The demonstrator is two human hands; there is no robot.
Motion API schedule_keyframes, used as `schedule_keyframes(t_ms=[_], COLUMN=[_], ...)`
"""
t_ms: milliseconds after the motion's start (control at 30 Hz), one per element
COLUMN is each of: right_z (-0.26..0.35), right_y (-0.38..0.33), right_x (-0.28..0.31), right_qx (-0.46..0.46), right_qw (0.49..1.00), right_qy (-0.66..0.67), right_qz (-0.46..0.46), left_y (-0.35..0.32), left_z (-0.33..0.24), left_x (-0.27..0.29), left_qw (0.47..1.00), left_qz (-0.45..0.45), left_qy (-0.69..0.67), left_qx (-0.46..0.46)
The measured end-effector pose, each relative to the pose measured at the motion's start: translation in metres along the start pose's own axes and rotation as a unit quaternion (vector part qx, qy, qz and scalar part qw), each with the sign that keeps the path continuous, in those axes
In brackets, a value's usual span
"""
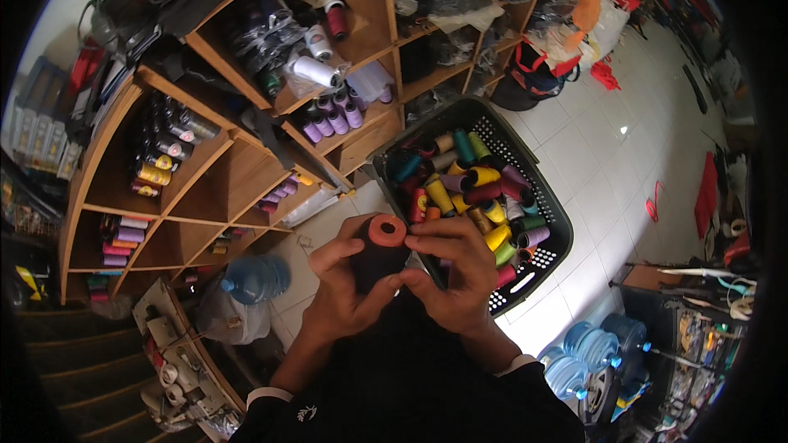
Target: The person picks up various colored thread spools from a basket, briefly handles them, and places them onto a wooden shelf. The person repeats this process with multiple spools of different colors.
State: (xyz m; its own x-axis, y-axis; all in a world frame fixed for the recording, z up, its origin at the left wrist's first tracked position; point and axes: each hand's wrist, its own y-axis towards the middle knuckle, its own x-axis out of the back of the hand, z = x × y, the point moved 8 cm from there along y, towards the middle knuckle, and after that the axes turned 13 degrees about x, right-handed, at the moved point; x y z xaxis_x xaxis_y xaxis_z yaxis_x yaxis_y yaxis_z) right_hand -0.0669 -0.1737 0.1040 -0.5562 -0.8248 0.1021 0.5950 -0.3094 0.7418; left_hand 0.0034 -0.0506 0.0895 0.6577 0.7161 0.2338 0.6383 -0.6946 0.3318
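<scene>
A dark thread spool [377, 269] with an orange end [387, 230] and a hole in its middle is held up in front of my body. My left hand [338, 283] wraps round its left side, the thumb reaching across the front. On the other side, my right hand [456, 275] has its fingertips against the orange rim and its thumb low on the spool, close to the left thumb. Any loose thread between the thumbs is too small to make out. Just beyond my right hand stands a black perforated plastic basket [552, 197] full of many-coloured thread spools [484, 176].
Wooden shelves [238, 152] with thread spools and plastic bags stand at the left and far side. A blue water bottle [257, 279] sits left of my arms; several more water bottles [593, 346] are at the right. White floor tiles [611, 164] extend right of the basket.
</scene>
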Motion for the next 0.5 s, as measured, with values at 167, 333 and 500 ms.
schedule_keyframes(t_ms=[167, 333, 500], right_z=[-0.007, -0.005, 0.013], right_y=[0.009, 0.018, 0.022], right_x=[-0.021, -0.046, -0.078], right_qx=[-0.029, -0.034, 0.009], right_qw=[0.998, 0.994, 0.993], right_qy=[0.033, 0.074, 0.071], right_qz=[0.033, 0.079, 0.096], left_y=[-0.006, -0.014, -0.04], left_z=[-0.004, -0.012, -0.007], left_x=[0.021, 0.043, 0.075], left_qw=[0.993, 0.971, 0.969], left_qz=[-0.089, -0.098, -0.233], left_qy=[0.078, 0.216, 0.086], left_qx=[-0.026, 0.031, 0.016])
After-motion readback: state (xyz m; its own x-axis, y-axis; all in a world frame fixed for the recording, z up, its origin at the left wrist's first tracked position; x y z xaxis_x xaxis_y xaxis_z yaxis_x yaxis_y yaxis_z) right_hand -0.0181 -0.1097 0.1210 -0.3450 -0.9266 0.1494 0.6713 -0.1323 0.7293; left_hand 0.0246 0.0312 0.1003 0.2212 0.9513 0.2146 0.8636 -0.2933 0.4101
